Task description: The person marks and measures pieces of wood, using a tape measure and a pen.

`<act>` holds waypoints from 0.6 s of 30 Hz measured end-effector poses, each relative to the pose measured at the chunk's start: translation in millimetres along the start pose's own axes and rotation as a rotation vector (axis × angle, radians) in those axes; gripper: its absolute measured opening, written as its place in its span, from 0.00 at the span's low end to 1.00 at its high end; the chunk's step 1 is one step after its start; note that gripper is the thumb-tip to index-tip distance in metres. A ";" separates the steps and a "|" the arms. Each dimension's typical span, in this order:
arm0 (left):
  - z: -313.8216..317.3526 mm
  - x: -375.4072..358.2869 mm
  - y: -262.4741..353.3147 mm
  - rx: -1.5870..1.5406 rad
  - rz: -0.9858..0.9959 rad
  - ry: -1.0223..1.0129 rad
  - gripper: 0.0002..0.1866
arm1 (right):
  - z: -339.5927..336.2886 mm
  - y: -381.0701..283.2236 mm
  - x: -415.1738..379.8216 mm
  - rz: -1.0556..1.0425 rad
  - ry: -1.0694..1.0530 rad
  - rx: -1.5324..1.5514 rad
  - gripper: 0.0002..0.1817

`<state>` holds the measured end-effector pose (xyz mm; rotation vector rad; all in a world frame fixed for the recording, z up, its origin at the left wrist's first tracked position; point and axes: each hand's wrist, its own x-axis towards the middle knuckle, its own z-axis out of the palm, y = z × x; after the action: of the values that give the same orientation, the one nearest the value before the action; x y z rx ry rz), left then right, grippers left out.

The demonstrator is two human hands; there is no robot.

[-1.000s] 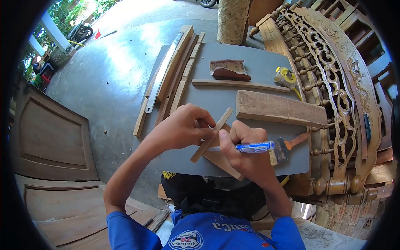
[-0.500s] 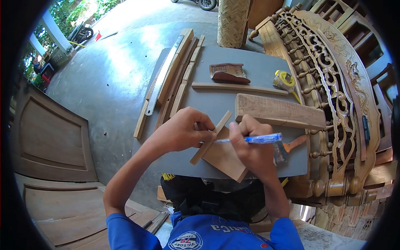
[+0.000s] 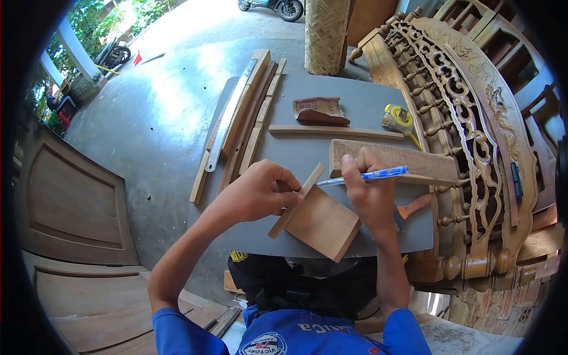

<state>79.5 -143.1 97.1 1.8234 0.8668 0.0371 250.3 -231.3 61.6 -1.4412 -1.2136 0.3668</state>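
My left hand [image 3: 260,192] pinches a thin wooden strip [image 3: 284,221] between thumb and fingers. The strip lies slantwise along the far-left edge of a flat wooden block [image 3: 324,226], which rests near the front of the grey board. In my right hand [image 3: 371,192] is a blue ballpoint pen [image 3: 387,173], its tip pointing left at the block's upper corner, close to the strip. Just right of that hand lies a tool with an orange-brown handle [image 3: 416,205], its blade partly hidden by my wrist.
On the grey table board [image 3: 290,148] lie a thick wooden plank [image 3: 426,166], a long stick [image 3: 337,131], folded brown sandpaper [image 3: 320,110] and a yellow tape measure [image 3: 398,118]. A handsaw [image 3: 232,116] rests on timber strips at left. Carved wooden furniture [image 3: 458,100] borders the right side.
My right hand with the pen has moved up and slightly right, uncovering more of the block. My left hand still holds the strip in nearly the same place.
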 end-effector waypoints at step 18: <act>1.8 -15.0 -37.9 -0.581 0.038 0.016 0.09 | -10.6 -2.0 -74.9 -0.220 -0.300 -0.345 0.27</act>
<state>48.7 -146.7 70.5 1.2937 0.7361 0.2979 226.7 -298.6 36.3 -1.5594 -1.7277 0.2335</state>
